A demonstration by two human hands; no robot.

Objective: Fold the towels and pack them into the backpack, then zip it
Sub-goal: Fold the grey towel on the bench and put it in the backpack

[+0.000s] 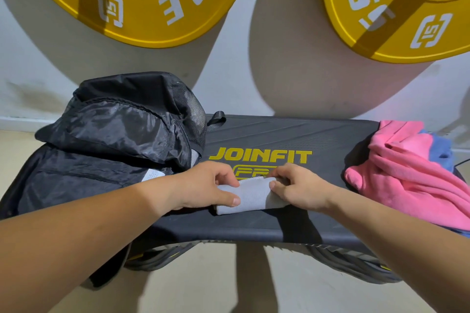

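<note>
Presently in hand: small grey towel (250,194), folded down to a narrow strip, lying flat near the front edge of the black JOINFIT surface (318,134).
Left hand (208,185): thumb laid across the towel's top, fingers curled at its far edge. It pinches the left end, likely pinning the layers so the fold does not spring open.
Right hand (297,190): fingers curled onto the right end, pinching the far corner. This reads as squaring the edges.
Backpack (114,134): black, at the left of the surface. The main flap is thrown back, the lining shows and the mouth is open, so I judge the carry from the folding spot short.
Waiting pile: pink towel (407,173) heaped unfolded at the right end, over a blue towel (440,150). The pile sits apart from the folding spot.
Behind: two yellow weight plates (142,2) against the wall (241,46).
Progress: early to middle, by my reading. I cannot tell whether any towel is already inside the backpack. Zip not yet done.
</note>
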